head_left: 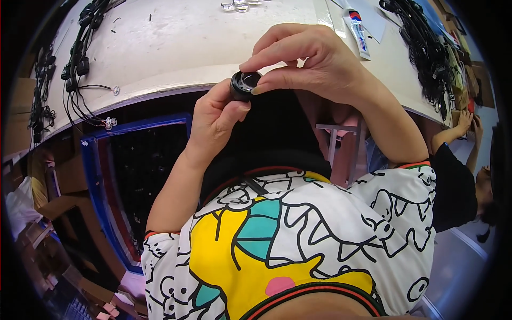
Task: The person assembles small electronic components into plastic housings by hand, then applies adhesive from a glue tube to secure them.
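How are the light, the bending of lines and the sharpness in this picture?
In the head view, the whitish tabletop is brightly lit, its front edge bowed; the black cylindrical piece shows a pale glint; the co-worker near the right rim looks softer than the right hand; the corners go black.

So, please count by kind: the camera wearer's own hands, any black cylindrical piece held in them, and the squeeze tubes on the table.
Left hand and right hand: 2
Black cylindrical piece: 1
Squeeze tube: 1
Total: 4
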The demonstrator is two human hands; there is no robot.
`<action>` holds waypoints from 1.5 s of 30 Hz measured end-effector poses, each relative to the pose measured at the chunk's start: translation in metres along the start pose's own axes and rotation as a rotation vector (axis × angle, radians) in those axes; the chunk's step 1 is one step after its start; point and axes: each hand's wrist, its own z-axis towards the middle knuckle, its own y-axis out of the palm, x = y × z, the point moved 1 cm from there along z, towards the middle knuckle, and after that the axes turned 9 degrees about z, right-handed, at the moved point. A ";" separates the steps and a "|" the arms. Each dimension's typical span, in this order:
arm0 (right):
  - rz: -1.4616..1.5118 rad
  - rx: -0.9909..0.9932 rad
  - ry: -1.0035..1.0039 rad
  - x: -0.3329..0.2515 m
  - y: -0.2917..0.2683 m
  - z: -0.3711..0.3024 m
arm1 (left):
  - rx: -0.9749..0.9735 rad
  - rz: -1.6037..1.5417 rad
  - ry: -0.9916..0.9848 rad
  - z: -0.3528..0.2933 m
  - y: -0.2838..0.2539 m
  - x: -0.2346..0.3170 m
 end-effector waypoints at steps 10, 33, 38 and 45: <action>-0.091 0.073 0.115 0.001 -0.033 -0.010 | 0.046 0.114 -0.101 0.007 0.010 0.009; 0.501 -0.056 0.767 0.052 -0.076 0.013 | 0.168 0.046 -0.020 -0.015 -0.015 0.005; -0.074 0.122 0.685 0.052 -0.066 0.012 | 0.098 -0.013 0.046 -0.019 -0.017 0.007; -0.527 0.086 0.095 0.032 -0.039 -0.004 | 0.087 -0.026 -0.108 -0.021 -0.009 0.009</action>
